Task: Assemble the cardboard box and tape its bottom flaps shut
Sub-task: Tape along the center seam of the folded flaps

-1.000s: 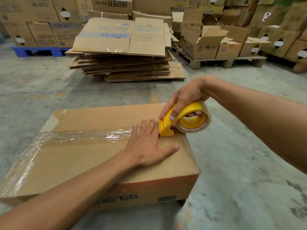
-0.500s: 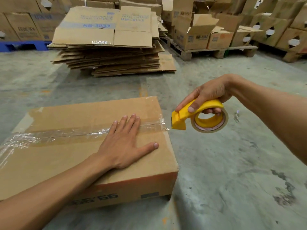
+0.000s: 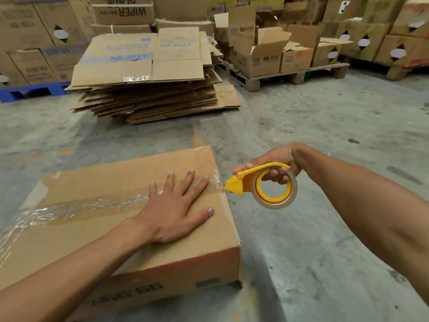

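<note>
My left hand (image 3: 171, 212) flat, fingers spread, on box (image 3: 111, 233) on floor, pinning tape (image 3: 76, 209) over seam. Right hand (image 3: 277, 163) wrapped round dispenser (image 3: 262, 185), just off box edge (strip looks cut). Flat cartons (image 3: 148, 75) stacked beyond.

Single head-worn camera looks forward and down, close over the box (image 3: 130, 205), facing stacked cartons (image 3: 148, 73).

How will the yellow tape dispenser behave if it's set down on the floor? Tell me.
The tape dispenser is mostly a round roll, so on edge it would probably roll or tip; flat, it should stay. It looks light, since the right hand holds it by a thin handle. Its pointed cutter end may snag.
</note>
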### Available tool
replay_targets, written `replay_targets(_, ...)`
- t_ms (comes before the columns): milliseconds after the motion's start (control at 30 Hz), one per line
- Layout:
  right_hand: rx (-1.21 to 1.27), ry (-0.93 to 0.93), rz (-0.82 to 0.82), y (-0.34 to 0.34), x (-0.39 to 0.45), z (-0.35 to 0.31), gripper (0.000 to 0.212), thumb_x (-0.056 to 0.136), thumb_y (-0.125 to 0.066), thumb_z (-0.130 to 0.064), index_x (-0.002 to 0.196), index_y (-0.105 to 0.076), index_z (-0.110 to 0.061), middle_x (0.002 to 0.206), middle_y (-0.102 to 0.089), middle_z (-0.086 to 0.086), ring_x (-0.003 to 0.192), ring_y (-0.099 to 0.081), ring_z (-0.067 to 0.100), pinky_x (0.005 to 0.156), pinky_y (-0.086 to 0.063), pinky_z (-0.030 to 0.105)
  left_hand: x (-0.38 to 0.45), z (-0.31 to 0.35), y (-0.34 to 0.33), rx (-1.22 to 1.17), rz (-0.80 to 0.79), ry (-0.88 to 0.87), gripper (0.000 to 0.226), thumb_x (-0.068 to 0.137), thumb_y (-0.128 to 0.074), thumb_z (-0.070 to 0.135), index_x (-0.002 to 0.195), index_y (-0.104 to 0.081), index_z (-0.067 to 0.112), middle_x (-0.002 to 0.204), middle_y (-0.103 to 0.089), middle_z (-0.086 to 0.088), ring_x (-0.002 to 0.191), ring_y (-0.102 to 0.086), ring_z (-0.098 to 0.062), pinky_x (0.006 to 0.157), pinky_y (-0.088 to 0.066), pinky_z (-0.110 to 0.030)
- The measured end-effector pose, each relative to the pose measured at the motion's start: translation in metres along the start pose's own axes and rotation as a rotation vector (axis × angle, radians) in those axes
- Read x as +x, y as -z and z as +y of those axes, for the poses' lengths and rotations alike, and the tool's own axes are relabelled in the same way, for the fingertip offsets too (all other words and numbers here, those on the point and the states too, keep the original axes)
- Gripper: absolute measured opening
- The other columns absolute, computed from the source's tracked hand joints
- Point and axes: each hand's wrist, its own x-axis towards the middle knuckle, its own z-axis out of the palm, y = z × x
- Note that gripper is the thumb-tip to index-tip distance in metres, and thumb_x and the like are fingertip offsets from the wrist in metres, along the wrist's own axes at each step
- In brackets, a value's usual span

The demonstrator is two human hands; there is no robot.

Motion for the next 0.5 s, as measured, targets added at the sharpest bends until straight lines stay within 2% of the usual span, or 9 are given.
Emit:
replay_targets(33,0.002,-0.042,0.029,-0.001,0.007,0.009,0.040,0.086,-0.058,-0.044,0.117,-0.066,-0.019,0.043,-0.046,0.000,0.027,-0.037,0.004,0.031,-0.036,0.014,0.002,0.002,0.000,-0.001,0.005,-0.028,0.073,0.079,-0.009,0.082,0.142,0.019,0.058,0.160,0.020,0.017,0.149,0.017,-0.030,0.114,0.003,-0.066)
replay_targets(100,-0.270,-0.239,0.043,-0.006,0.020,0.033,0.030,0.090,-0.060,-0.043,0.105,-0.068,-0.017,0.047,-0.050,-0.001,0.030,-0.040,0.005,0.034,-0.038,0.015,0.005,0.004,-0.002,-0.025,0.021,-0.046,0.069,0.081,-0.009,0.081,0.142,0.017,0.060,0.159,0.019,0.020,0.149,0.018,-0.030,0.112,0.005,-0.068)
replay_targets(167,-0.510,-0.418,-0.046,-0.019,0.025,0.069,0.038,0.087,-0.066,-0.045,0.121,-0.068,-0.027,0.053,-0.054,-0.003,0.036,-0.044,0.007,0.040,-0.042,0.017,0.006,0.004,-0.003,-0.016,0.005,-0.045,0.068,0.082,-0.008,0.080,0.141,0.018,0.061,0.159,0.020,0.021,0.148,0.018,-0.030,0.111,0.006,-0.069)
replay_targets(233,-0.388,-0.433,-0.068,-0.021,0.024,0.098,0.051,0.087,-0.065,-0.046,0.134,-0.059,-0.029,0.056,-0.059,-0.005,0.035,-0.044,0.006,0.040,-0.042,0.017,0.006,0.003,-0.002,-0.012,0.015,-0.073,0.068,0.084,-0.010,0.078,0.143,0.018,0.057,0.159,0.020,0.020,0.148,0.018,-0.030,0.112,0.006,-0.068)
replay_targets(300,-0.332,-0.411,-0.085,-0.022,0.015,0.108,0.045,0.093,-0.060,-0.037,0.137,-0.055,-0.029,0.059,-0.066,-0.005,0.034,-0.045,0.006,0.039,-0.044,0.018,0.009,0.006,0.006,0.056,0.016,-0.167,0.068,0.089,-0.012,0.072,0.148,0.013,0.050,0.160,0.017,0.019,0.149,0.018,-0.028,0.115,0.005,-0.064)
replay_targets(367,-0.334,-0.392,-0.079,-0.017,0.008,0.107,0.044,0.091,-0.065,-0.035,0.134,-0.059,-0.030,0.064,-0.065,0.002,0.035,-0.047,0.009,0.041,-0.046,0.021,0.020,0.014,0.012,0.126,0.053,-0.292,0.065,0.094,-0.014,0.064,0.153,-0.001,0.041,0.162,0.003,0.019,0.150,0.014,-0.021,0.118,-0.001,-0.056)
replay_targets(400,-0.330,-0.364,-0.065,-0.013,0.007,0.104,0.045,0.087,-0.069,-0.036,0.131,-0.062,-0.032,0.069,-0.063,0.006,0.036,-0.047,0.010,0.042,-0.047,0.022,0.026,0.018,0.015,0.138,0.090,-0.339,0.063,0.095,-0.015,0.062,0.153,-0.015,0.037,0.162,-0.010,0.018,0.151,0.007,-0.018,0.119,-0.006,-0.052)
replay_targets(433,-0.325,-0.335,-0.051,-0.011,0.005,0.097,0.047,0.082,-0.074,-0.039,0.128,-0.064,-0.033,0.076,-0.060,0.011,0.037,-0.048,0.011,0.043,-0.047,0.023,0.033,0.021,0.018,0.150,0.132,-0.374,0.060,0.096,-0.016,0.059,0.148,-0.032,0.035,0.158,-0.025,0.017,0.151,-0.003,-0.018,0.118,-0.014,-0.047)
replay_targets(500,-0.306,-0.284,-0.016,-0.009,0.000,0.082,0.055,0.074,-0.080,-0.041,0.126,-0.066,-0.032,0.085,-0.058,0.017,0.038,-0.050,0.013,0.044,-0.050,0.025,0.046,0.027,0.018,0.178,0.200,-0.425,0.055,0.096,-0.017,0.056,0.121,-0.058,0.030,0.137,-0.055,0.014,0.145,-0.026,-0.016,0.110,-0.026,-0.040)
